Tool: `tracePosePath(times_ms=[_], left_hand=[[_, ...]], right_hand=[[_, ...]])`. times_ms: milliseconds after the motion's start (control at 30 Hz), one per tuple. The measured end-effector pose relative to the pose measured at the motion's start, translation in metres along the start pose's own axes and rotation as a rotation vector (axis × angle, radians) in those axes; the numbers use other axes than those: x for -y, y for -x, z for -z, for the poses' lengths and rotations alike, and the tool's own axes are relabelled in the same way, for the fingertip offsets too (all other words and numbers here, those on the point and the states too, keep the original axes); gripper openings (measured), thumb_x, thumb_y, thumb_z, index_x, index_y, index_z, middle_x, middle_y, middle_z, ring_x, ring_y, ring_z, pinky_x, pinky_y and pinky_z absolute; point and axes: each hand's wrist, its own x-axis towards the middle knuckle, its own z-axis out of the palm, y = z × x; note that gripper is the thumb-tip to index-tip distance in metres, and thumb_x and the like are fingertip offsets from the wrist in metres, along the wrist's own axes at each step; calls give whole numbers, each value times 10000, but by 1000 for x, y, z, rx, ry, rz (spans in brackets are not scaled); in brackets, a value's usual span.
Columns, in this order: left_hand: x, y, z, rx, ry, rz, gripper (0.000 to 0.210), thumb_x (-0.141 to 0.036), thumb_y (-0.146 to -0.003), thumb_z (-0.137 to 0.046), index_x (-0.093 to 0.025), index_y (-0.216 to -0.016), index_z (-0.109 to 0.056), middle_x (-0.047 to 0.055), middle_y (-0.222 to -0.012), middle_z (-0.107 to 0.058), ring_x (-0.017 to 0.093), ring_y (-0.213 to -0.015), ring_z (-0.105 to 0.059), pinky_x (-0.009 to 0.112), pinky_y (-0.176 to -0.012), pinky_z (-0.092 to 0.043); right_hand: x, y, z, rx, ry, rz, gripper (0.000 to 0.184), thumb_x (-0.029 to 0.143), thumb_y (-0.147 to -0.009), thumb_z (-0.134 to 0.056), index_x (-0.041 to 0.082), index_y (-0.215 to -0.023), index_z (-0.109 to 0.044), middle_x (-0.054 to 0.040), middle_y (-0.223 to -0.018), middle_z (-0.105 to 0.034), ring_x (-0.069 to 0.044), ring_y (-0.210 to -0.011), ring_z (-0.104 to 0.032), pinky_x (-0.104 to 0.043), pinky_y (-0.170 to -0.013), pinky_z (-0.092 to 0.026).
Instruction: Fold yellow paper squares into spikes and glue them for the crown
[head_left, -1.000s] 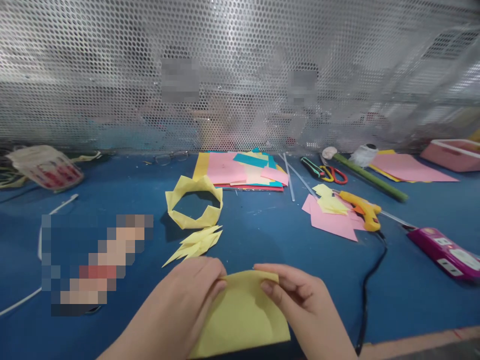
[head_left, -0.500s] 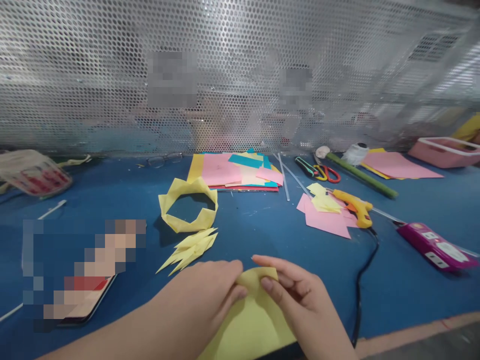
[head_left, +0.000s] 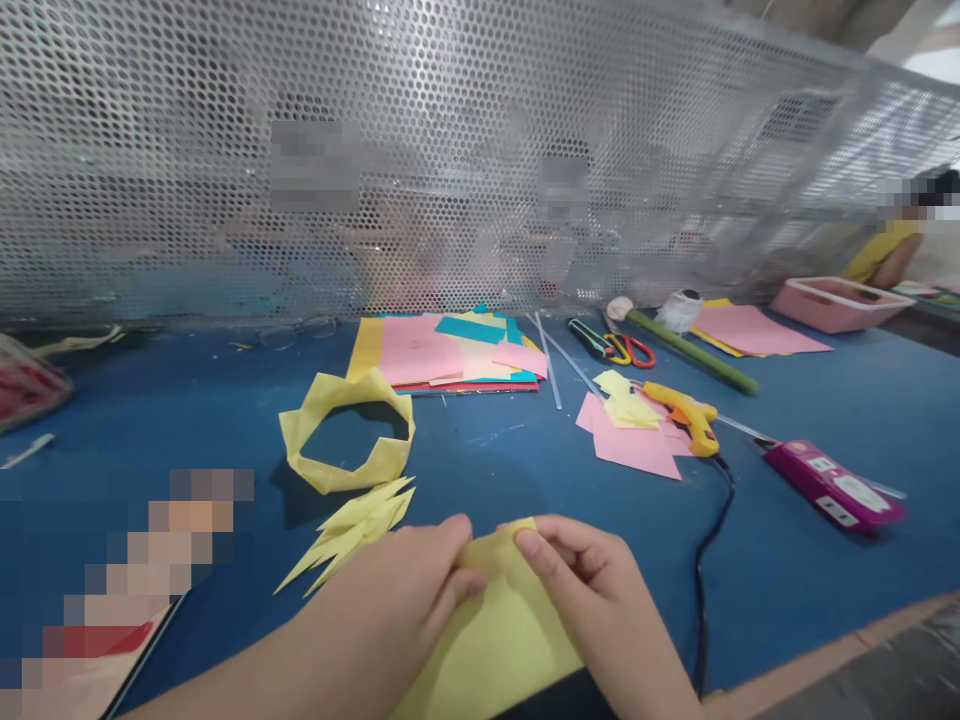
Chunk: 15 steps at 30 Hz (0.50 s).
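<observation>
A sheet of yellow paper (head_left: 495, 640) is held between my two hands at the near edge of the table. My left hand (head_left: 420, 580) pinches its upper left edge between thumb and fingers. With thumb on top and fingers behind, my right hand (head_left: 585, 580) grips the upper right corner. Just beyond my left hand lie several pointed folded yellow paper pieces (head_left: 360, 525). Behind them stands a ring of folded yellow paper (head_left: 300, 440) with a zigzag upper edge. The lower part of the sheet runs out of view.
Coloured paper sheets (head_left: 420, 350) lie at the back. To the right are scissors (head_left: 637, 352), a green stem (head_left: 690, 350), pink paper pieces (head_left: 630, 450), a yellow glue gun (head_left: 694, 415) with black cord, and a purple power strip (head_left: 832, 487). A pink basket (head_left: 832, 308) stands far right, near a person in yellow.
The camera view has turned to the right, so the table things sit further left. My right fingers have closed nearer the sheet's corner, and the curled upper edge now looks flatter.
</observation>
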Motion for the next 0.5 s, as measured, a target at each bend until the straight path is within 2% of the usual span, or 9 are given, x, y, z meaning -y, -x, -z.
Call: tracePosePath(times_ms=[100,233,500], left_hand=[[5,1,0,15,32,-4,282,-396,-921,-280,-236,-927,-513,48,-935,-651,233,-866,-607,347,-733,-407],[7,2,1,20,60,-9,314,-392,-911,-280,-227,-972,-540,67,-955,-664,248,-882,-619,375,-764,-432],[5,4,1,-24,68,-48,292,-349,-908,-282,-227,-932,-547,64,-868,-675,249,-817,-641,354,-702,-444]], right_hand=[[-6,-3,-1,34,-38,-28,389,556,-774,-694,184,-855,-777,-26,-624,-685,-107,-587,-592,-146,-519,-447],[-12,-4,-1,20,-41,-29,396,560,-767,-699,185,-870,-778,-33,-620,-688,-121,-593,-609,-155,-513,-454],[-3,1,-6,-62,4,-49,382,554,-755,-710,186,-819,-788,-29,-602,-688,-128,-586,-601,-165,-518,-443]])
